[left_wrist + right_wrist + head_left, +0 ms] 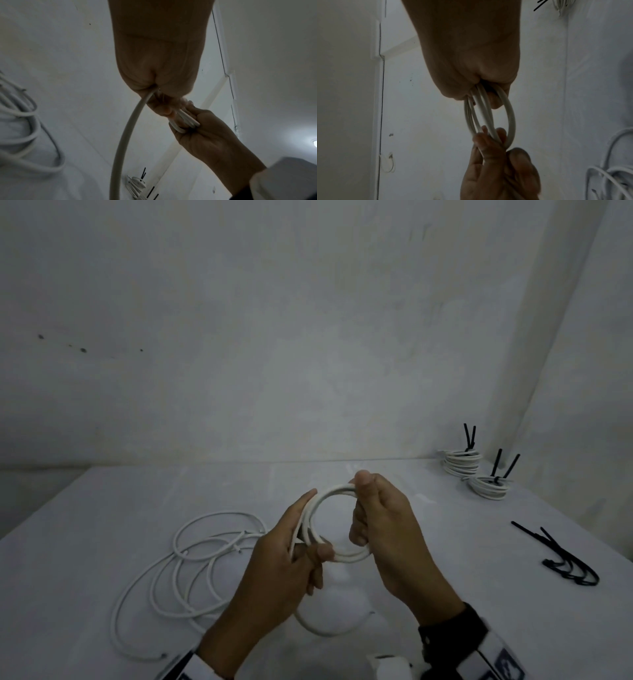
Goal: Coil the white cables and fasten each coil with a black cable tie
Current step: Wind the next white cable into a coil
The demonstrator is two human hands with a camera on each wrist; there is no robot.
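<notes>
On the white table (102,508) lies one loose white cable (191,570), its loops sprawled at the left. Two tied coils (460,462) sit far right; loose black ties (568,559) lie nearer, uncountable. The left hand (284,563) and right hand (387,525) both clasp one small coil (337,491) above the table.

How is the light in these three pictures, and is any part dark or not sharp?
Head view: dim and even, the white coil in both hands readable, the loose black ties soft near the edge. Left wrist view: the left hand is a dark backlit shape; a lamp glares at the right edge. Right wrist view: the right hand is dark too.
</notes>
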